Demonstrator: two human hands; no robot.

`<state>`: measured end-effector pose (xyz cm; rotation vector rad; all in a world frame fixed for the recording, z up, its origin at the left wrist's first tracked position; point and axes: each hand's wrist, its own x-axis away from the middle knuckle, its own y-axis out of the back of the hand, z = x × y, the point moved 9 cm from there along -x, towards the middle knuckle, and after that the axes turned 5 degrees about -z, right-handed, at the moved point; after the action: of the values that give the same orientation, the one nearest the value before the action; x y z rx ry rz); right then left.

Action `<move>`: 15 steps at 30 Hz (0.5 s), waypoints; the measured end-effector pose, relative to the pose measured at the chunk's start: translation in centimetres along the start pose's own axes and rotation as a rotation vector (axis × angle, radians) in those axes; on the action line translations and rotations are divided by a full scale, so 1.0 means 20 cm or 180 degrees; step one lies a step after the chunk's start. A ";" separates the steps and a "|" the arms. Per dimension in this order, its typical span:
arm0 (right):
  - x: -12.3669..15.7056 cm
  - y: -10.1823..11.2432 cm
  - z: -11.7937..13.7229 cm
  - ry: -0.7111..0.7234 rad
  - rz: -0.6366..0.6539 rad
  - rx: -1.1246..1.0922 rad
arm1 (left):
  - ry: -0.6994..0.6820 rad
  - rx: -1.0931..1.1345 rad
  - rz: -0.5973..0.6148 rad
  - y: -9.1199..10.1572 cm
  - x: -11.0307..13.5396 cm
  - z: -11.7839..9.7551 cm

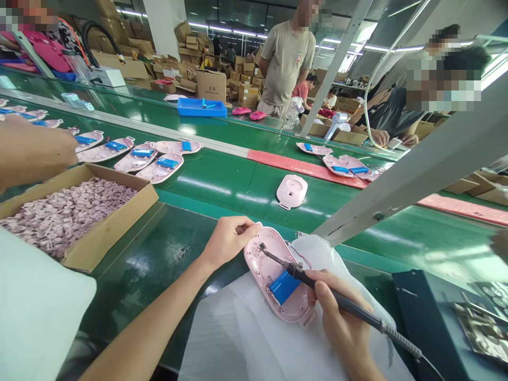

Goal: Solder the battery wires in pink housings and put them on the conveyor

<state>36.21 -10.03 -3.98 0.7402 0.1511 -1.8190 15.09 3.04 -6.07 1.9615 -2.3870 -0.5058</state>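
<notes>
A pink plastic housing half [257,264] lies tilted on a white sheet [234,328] in front of me. A blue battery pack [284,287] sits in its lower part, and thin wires run along its right side. My left hand [230,238] pinches the housing's far left rim between thumb and fingers. In my right hand [337,312] is a soldering iron [341,299], gripped by its black handle. Its tip reaches over the inside of the housing's far end, at a small dark part [262,246]. Whether tip and part touch, I cannot tell.
A cardboard box [115,233] of small pink parts stands left, near another person's arm [35,151]. Several housings with blue batteries [148,164] line the green conveyor [222,185]. A pink shell [291,191] lies ahead. A slanted metal post [397,180] and dark blue case [436,317] are right.
</notes>
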 end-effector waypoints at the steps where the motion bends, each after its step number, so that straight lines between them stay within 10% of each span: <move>1: 0.00 0.00 0.00 -0.0003 -0.0037 -0.0014 | -0.0005 -0.0003 0.0002 0.00 0.00 0.00; 15: 0.02 0.00 -0.01 0.0034 -0.0018 -0.0090 | 0.0064 -0.0055 0.0024 0.00 0.00 0.00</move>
<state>36.15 -10.29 -4.41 0.7304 0.1858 -1.8150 15.10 2.98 -5.99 1.9404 -2.3690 -0.5022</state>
